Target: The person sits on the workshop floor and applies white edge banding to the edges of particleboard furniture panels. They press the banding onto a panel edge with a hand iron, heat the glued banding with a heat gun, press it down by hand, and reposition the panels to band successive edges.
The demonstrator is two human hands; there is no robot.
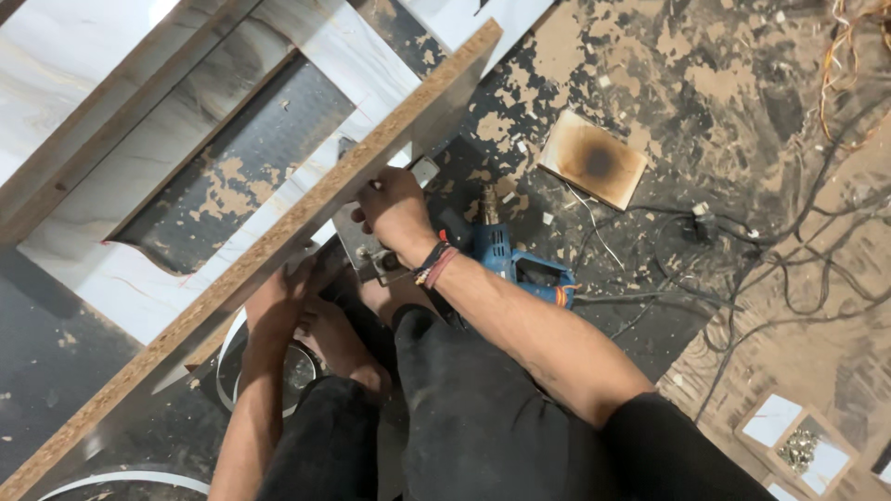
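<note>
Nearest, the person's dark-trousered knees fill the bottom of the view, and both forearms reach up from them to a long chipboard panel (278, 241) standing on edge. Its raw particle edge faces up, and its long axis runs diagonally from the lower left corner to the upper middle, where its cut end points. Under that edge the left hand (278, 297) curls its fingers loosely against the near face of the board, seemingly steadying it, though how firmly it grips cannot be told. Just beyond, the right hand (394, 209), a thread band at its wrist, closes over the top edge and presses near a small metal bracket (367, 246) that sits against the panel's face; whether the bracket is already screwed down cannot be told, so the fitting looks, at a guess, still at the positioning stage. Behind the right wrist a blue electric drill (506, 255) lies untouched on the floor, its chuck pointing away. Farther off lie a scorched wood offcut (594, 160), tangled black cables (789, 269), and sawdust-strewn flooring.
</note>
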